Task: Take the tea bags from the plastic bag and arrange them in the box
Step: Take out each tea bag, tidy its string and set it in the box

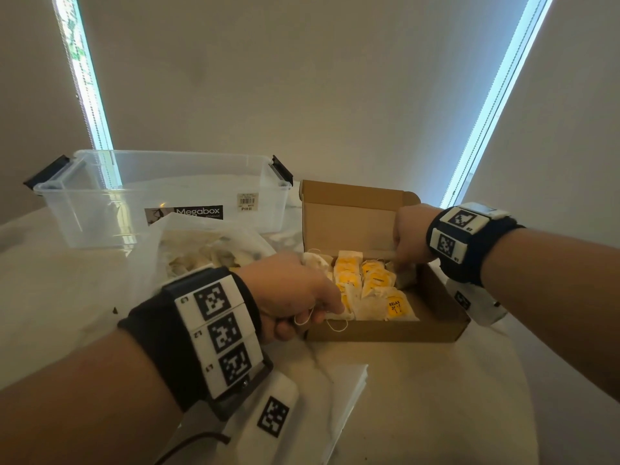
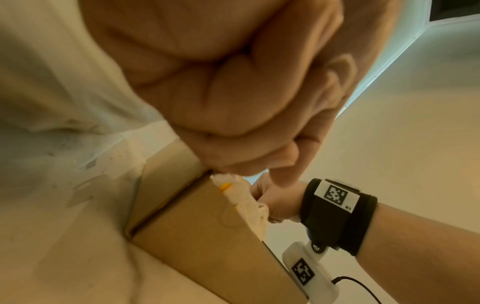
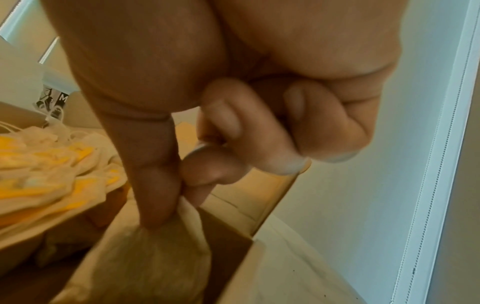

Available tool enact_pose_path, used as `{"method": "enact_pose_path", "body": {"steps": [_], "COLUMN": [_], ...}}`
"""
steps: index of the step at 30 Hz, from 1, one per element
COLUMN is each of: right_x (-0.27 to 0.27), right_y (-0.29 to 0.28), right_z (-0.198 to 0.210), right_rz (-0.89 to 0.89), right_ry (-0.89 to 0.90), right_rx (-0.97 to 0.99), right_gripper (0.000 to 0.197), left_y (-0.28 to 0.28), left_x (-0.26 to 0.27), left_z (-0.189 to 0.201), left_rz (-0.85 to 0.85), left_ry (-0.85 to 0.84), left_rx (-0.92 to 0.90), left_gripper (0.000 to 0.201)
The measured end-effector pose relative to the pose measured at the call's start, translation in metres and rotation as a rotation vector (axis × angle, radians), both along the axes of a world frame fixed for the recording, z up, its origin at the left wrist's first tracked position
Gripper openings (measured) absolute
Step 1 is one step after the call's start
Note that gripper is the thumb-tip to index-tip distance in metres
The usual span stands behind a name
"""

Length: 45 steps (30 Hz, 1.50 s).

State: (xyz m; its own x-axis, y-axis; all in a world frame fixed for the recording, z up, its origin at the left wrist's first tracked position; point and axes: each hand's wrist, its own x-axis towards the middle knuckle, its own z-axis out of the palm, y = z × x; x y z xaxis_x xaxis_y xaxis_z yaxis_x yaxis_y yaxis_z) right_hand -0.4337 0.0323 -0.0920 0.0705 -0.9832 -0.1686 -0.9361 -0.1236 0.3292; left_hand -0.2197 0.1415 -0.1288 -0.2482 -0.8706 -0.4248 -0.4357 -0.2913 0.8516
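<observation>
While the open brown cardboard box (image 1: 385, 330) sits at the middle of the white desk (image 1: 419, 397), a clear plastic storage bin (image 1: 161, 196) stands behind a crinkled translucent plastic bag (image 1: 188, 246) at its left. Soft paper tea bags (image 1: 372, 286) with yellow tags fill the box. The left hand (image 1: 295, 293) pinches one tea bag (image 1: 339, 315) at the box's near-left corner; the right hand (image 1: 411, 236) pinches another tea bag (image 3: 145, 257) between thumb and forefinger at the far-right end.
</observation>
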Motion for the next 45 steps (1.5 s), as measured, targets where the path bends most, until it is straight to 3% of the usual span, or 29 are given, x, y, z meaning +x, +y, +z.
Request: {"method": "enact_pose_path", "body": {"steps": [3, 5, 10, 15, 18, 21, 24, 26, 29, 32, 36, 40, 45], "right_x": [-0.001, -0.003, -0.007, -0.005, 0.009, 0.025, 0.032, 0.036, 0.037, 0.036, 0.038, 0.040, 0.032], "right_y": [0.000, 0.001, 0.008, 0.026, 0.054, 0.076, 0.078, 0.079, 0.085, 0.088, 0.090, 0.090, 0.088], "right_z": [0.001, 0.004, 0.030, 0.065, 0.073, 0.069, 0.059, 0.057, 0.060, 0.062, 0.062, 0.066, 0.072], "right_rz": [-0.021, -0.041, -0.084, -0.001, 0.087, 0.071, 0.127, 0.111, 0.081, 0.167, 0.278, 0.332, 0.308], "right_ry": [-0.038, -0.106, -0.237, -0.336, -0.700, -1.111, -1.281, -1.353, -1.405, -1.337, -1.165, -1.067, -1.211], "right_rx": [0.003, 0.000, -0.100, -0.161, 0.101, 0.634, 0.808, 0.726, 0.451, 0.257, 0.079, -0.084, -0.149], "right_gripper": [0.034, 0.034, 0.033, 0.023, 0.015, 0.047, 0.050, 0.044, 0.041, 0.052, 0.014, 0.007, 0.010], "left_y": [-0.001, 0.000, -0.001, 0.002, 0.004, 0.002, 0.002, 0.000, -0.002, -0.003, 0.000, 0.003, 0.000], "left_x": [0.001, 0.001, 0.001, -0.005, -0.007, -0.013, -0.022, -0.025, -0.025, -0.024, -0.023, -0.019, -0.012], "left_z": [0.005, 0.014, 0.028, 0.036, 0.043, 0.047, 0.048, 0.046, 0.044, 0.042, 0.041, 0.040, 0.035], "left_rz": [-0.010, -0.004, 0.082, 0.149, 0.061, 0.016, 0.057, 0.103, 0.168, 0.220, 0.153, 0.162, 0.232], "left_ry": [0.078, 0.262, 0.747, 1.008, 1.181, 1.290, 1.311, 1.281, 1.220, 1.153, 1.047, 1.062, 1.074], "left_rx": [0.051, 0.132, 0.344, 0.310, 0.241, 0.215, 0.192, 0.174, 0.179, 0.190, 0.184, 0.208, 0.230], "left_gripper": [0.020, 0.016, 0.037, 0.032, 0.023, 0.026, 0.031, 0.038, 0.054, 0.052, 0.049, 0.054, 0.049]}}
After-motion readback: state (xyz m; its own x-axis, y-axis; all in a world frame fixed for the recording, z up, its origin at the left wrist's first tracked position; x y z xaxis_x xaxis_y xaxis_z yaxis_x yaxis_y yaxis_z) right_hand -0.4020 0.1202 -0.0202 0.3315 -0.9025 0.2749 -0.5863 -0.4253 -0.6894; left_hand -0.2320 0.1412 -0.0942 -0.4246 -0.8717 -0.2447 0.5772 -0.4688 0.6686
